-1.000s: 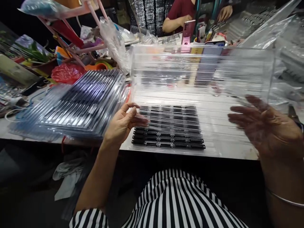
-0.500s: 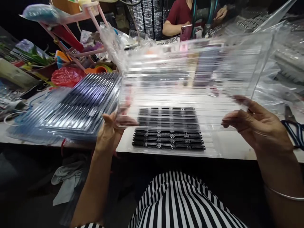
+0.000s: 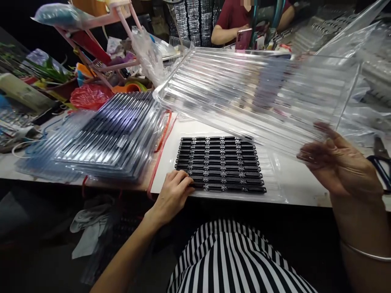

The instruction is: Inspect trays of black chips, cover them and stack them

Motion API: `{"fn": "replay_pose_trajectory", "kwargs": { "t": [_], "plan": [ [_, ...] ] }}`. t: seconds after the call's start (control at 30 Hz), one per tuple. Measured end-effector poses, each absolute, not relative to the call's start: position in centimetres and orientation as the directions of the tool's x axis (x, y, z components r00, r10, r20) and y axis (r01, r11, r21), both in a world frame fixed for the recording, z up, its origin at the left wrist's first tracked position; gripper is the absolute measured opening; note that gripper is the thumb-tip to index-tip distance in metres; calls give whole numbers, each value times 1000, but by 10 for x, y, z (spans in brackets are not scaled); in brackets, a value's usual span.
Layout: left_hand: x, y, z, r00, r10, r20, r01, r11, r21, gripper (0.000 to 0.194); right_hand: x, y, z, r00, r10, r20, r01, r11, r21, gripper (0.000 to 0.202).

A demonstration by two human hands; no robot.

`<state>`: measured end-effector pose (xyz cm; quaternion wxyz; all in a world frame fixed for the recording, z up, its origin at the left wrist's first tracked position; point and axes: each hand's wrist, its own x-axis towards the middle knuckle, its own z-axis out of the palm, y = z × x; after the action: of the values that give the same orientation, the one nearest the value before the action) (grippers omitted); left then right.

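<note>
The left forearm is slanting up from the lower left, and the left hand (image 3: 174, 193) is resting palm down at the table's near edge, well apart from the other. Its fingers are bending close together, their tips touching the left ends of the nearest slim black strips (image 3: 218, 162); whether they are pinching one, I cannot tell. The right forearm, wearing a thin silver bangle (image 3: 365, 254), is standing nearly upright, and the right hand (image 3: 342, 165) is clamping thumb and fingers on the near right edge of a wide, clear, ribbed plastic tray (image 3: 214, 85). That tray is hanging tilted above the white tabletop (image 3: 295, 175), beyond most of the strips, its rounded left corner sticking out in the air and its parallel ridges catching light. The strips, finely textured with paler patches, are lying in neat parallel rows over clear plastic. To the left, a stack of glossy, ridged clear trays with dark contents (image 3: 110, 130) is sitting on the table.
</note>
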<state>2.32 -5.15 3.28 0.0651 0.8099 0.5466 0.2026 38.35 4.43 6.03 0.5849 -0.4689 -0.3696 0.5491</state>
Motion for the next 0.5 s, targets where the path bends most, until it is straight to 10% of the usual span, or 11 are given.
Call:
{"fn": "replay_pose_trajectory", "kwargs": {
  "t": [0.17,0.27,0.37,0.5],
  "plan": [
    [25,-44,55,179,968,178,674,-252,695,19,382,41,64,112,993,-46,-333,-6,-943,32],
    [34,-35,75,89,989,119,203,-135,970,44,370,39,68,62,996,65,-322,81,-943,37],
    [40,-23,96,-3,996,91,-250,-89,964,66,353,38,75,48,981,190,-266,196,-944,38],
    [31,-16,116,-258,966,28,-330,-116,937,32,341,37,87,53,953,300,-213,304,-929,38]
  ]
}}
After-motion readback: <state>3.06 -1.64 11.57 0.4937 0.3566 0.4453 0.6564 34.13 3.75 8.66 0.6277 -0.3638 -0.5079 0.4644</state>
